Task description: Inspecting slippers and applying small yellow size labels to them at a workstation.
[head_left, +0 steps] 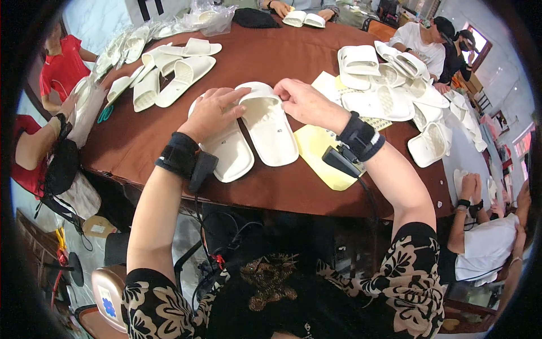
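Two white slide sandals lie side by side on the brown table (282, 56) in front of me. My left hand (212, 113) rests on the strap of the left sandal (231, 155), fingers spread over it. My right hand (305, 101) pinches the strap of the right sandal (271, 127) at its far end. Both wrists wear black bands with small devices. A yellow sheet (324, 152) lies just right of the pair, under my right wrist.
More white sandals are piled at the right (389, 85) and at the far left (169, 73), with clear plastic bags (197, 17) behind. Other people sit around the table at left, far end and right. A black bag (254, 18) lies at the far side.
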